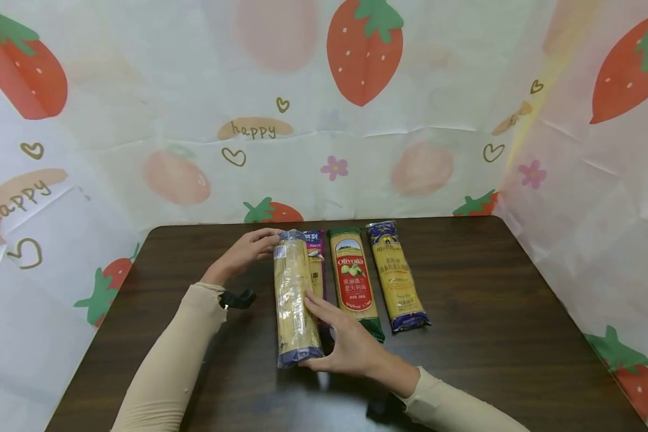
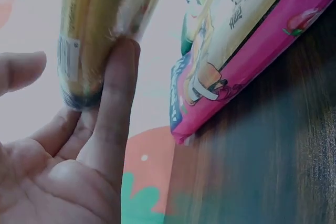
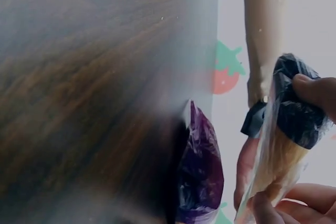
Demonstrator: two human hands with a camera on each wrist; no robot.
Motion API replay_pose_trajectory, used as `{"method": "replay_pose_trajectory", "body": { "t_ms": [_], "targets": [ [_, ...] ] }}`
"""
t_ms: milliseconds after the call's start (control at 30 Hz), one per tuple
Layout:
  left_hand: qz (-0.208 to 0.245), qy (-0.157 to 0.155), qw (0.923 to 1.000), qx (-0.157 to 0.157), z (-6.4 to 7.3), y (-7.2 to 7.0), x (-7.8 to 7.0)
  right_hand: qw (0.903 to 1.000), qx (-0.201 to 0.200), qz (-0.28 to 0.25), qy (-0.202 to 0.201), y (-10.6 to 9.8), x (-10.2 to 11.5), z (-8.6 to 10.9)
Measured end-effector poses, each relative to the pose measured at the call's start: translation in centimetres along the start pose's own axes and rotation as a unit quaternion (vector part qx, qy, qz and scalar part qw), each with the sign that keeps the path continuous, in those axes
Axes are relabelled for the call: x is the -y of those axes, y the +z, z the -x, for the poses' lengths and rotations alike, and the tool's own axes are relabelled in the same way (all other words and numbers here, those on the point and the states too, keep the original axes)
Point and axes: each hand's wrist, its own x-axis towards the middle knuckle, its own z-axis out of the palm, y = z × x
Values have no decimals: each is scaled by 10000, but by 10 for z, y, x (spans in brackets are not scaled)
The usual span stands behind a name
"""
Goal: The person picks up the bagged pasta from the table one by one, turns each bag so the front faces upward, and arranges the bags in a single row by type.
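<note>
A clear plastic packet of spaghetti (image 1: 291,294) with blue ends is held up, overlapping a purple-edged pasta packet (image 1: 317,264) in the head view. My right hand (image 1: 351,345) grips its near end and right side; in the right wrist view the thumb (image 3: 312,90) lies on the dark blue end. At the far end is my left hand (image 1: 248,252). Its straight fingers (image 2: 113,103) touch the packet beside the barcode, while the thumb (image 2: 21,72) stands apart from it.
Right of the held packet, a red-labelled green pasta packet (image 1: 354,282) and a yellow and blue pasta packet (image 1: 396,276) lie on the dark wooden table (image 1: 480,312). A strawberry-printed sheet (image 1: 313,174) stands behind and along both sides.
</note>
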Motion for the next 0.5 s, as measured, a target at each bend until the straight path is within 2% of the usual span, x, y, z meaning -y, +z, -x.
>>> {"method": "replay_pose_trajectory", "body": {
  "t_ms": [133, 367, 500],
  "targets": [
    [284, 41, 9995, 146, -2, 0, 4, 9997, -112, -217, -85, -2, -3, 2],
    [-73, 283, 9987, 426, -3, -2, 8, 9980, -202, -575, -184, -3, -5, 5],
    [-19, 276, 9982, 538, -4, -3, 11, 9967, -195, -764, -172, -3, -6, 6]
  ]
}}
